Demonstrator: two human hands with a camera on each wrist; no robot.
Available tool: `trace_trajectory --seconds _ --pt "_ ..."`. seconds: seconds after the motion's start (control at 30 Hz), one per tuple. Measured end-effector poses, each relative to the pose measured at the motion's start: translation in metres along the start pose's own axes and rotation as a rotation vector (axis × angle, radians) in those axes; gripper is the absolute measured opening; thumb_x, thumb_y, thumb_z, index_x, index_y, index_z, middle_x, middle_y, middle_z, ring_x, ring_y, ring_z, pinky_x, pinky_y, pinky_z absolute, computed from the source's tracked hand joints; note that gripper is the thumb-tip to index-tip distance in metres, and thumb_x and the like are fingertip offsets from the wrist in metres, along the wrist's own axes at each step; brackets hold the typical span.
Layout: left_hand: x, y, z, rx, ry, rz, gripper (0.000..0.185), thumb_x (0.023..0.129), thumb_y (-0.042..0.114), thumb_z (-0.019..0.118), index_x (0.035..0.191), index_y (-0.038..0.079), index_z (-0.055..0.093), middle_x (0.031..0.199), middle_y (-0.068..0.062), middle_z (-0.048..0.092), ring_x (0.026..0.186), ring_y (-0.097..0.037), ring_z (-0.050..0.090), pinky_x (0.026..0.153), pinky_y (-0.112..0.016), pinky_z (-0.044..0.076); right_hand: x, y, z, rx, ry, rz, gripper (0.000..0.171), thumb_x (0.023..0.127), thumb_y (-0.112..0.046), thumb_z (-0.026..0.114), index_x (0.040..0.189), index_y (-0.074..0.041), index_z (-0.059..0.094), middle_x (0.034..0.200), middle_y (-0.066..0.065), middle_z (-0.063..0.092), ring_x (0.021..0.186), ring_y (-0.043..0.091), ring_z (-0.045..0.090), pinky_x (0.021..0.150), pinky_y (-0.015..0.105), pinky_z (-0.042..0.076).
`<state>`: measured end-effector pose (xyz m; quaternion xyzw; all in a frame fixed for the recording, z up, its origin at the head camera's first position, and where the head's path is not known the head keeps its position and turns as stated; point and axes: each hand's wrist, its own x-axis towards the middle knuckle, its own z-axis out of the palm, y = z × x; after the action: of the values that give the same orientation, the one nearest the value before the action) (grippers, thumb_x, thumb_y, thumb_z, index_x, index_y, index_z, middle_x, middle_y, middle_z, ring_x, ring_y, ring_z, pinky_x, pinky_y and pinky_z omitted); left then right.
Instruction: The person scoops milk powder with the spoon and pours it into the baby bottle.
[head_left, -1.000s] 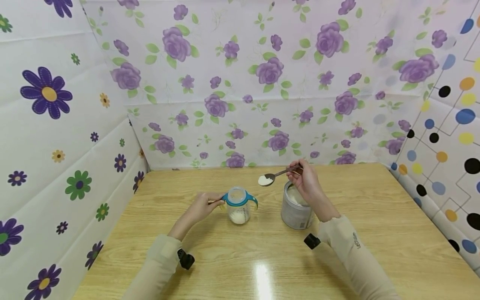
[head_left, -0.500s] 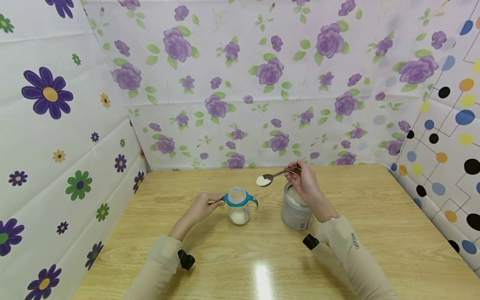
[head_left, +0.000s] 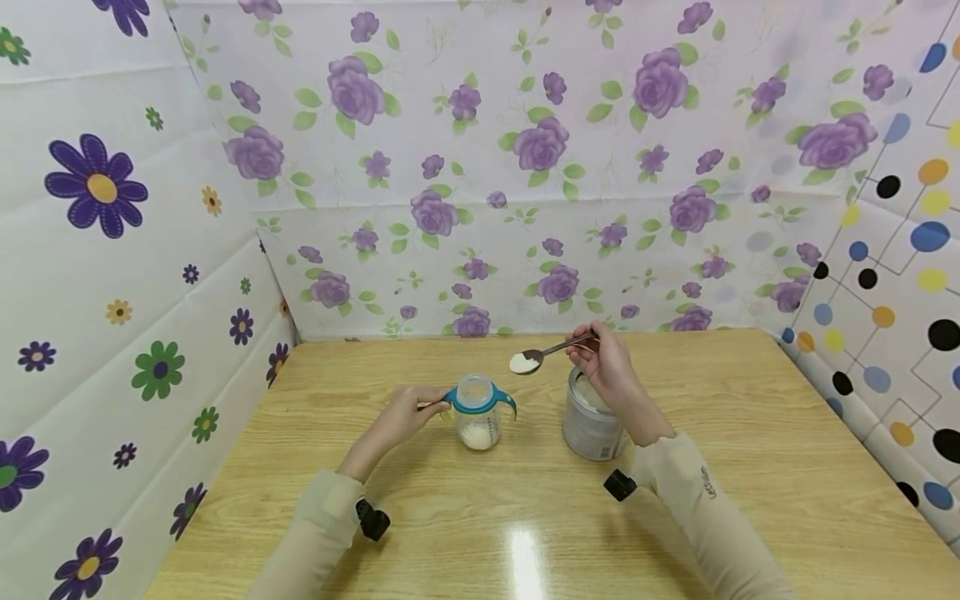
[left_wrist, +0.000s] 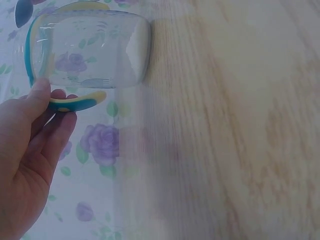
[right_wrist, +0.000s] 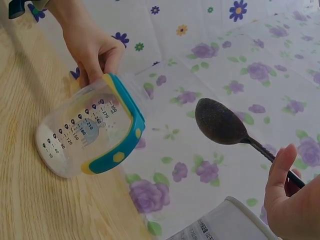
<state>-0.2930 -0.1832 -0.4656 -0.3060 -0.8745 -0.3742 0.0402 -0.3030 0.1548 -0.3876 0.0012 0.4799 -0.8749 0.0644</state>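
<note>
One spoon (head_left: 542,356) in right grip (head_left: 603,360).

A wooden table (head_left: 750,433) holds two things. A clear bottle (head_left: 477,417) with a blue ring stands near the middle. A silver can (head_left: 591,425) stands just to its right.

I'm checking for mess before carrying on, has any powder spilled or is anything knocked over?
Nothing stands out. The bottle and tin stand upright on the table, and the powder sits in the spoon, which the right hand holds level; no spill shows.
</note>
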Motion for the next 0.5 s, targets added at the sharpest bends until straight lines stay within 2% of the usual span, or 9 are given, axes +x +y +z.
trace_trajectory --seconds 0.5 --pt "-0.0006 0.0019 0.0004 0.008 -0.010 -0.026 0.035 0.094 0.014 0.061 0.129 0.008 0.063 0.119 -0.012 0.069 0.104 -0.026 0.069 0.084 -0.031 0.057 0.0010 0.0043 0.0059 -0.001 -0.008 -0.007 0.043 0.106 -0.017 0.027 0.078 -0.008 0.059 0.077 0.002 0.066 0.062 0.008 0.063 0.064 0.016 0.054"
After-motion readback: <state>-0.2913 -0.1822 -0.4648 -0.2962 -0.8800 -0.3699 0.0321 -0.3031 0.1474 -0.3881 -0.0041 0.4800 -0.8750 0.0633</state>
